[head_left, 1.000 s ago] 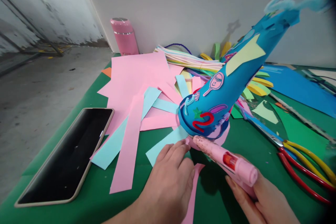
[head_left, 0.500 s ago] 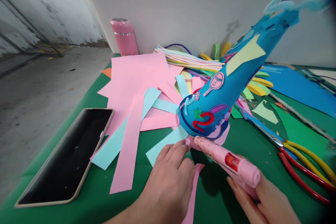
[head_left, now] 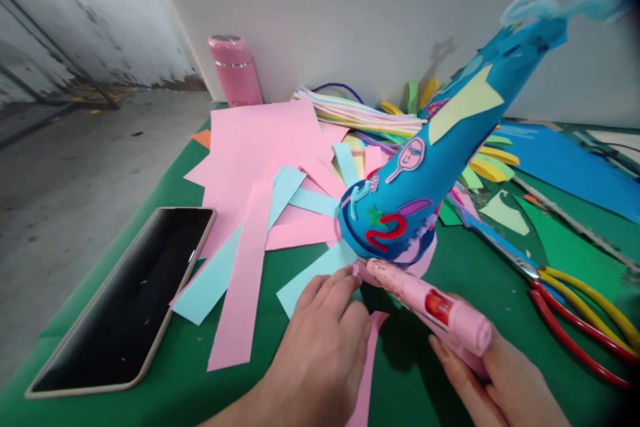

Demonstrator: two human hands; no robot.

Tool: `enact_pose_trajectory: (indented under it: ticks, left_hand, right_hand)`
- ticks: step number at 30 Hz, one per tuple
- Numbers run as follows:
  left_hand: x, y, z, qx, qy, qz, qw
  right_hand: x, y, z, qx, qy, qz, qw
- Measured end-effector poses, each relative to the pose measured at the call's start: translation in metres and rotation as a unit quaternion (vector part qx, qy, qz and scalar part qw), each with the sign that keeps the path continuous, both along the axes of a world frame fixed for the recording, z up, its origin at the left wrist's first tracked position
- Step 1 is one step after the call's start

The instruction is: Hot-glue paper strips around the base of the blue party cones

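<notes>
A tall blue paper cone hat [head_left: 425,167] leans to the right on the green tabletop, its side covered with stickers, bent fuzzy wire and a pale green paper piece. My right hand [head_left: 505,373] is wrapped around a pink hot glue gun [head_left: 415,293], with its stained front end close to the cone's lower rim. At that same rim my left hand [head_left: 325,340] has its fingers pressed together on a pink paper strip [head_left: 367,273]; the thumb's grip is hidden. Another pink strip [head_left: 371,360] runs beneath the left hand.
On the left lies a phone [head_left: 125,293]. Pink sheets [head_left: 260,140] and light blue strips [head_left: 213,287] spread behind my left hand. A pink bottle [head_left: 235,70] stands by the wall. Scissors [head_left: 540,273] with red and yellow handles lie to the right, near paper scraps.
Almost nothing differs. The glue gun has shifted very slightly to the left along the cone's rim; my left hand stays in place.
</notes>
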State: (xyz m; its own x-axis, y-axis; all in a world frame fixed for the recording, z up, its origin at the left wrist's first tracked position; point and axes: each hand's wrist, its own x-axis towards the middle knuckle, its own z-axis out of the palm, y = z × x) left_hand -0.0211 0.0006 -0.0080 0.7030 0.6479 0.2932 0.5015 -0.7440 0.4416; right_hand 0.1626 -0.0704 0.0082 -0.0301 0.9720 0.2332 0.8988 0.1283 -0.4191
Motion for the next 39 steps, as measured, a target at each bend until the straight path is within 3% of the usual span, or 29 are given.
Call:
enact_pose_trajectory:
  ticks: [19,31,39]
  left_hand:
    - [-0.002,0.0,0.002,-0.013,0.016,-0.001,1.0]
    - [-0.003,-0.004,-0.01,-0.027,0.078,0.008,0.997]
    - [-0.002,-0.004,-0.011,-0.001,0.067,0.016,0.998]
  right_hand:
    - [0.001,-0.002,-0.001,0.022,-0.041,-0.017,0.999]
    - [0.003,-0.008,-0.004,0.017,-0.027,-0.014,0.999]
    - [0.004,-0.012,-0.007,0.01,-0.007,-0.016,1.0]
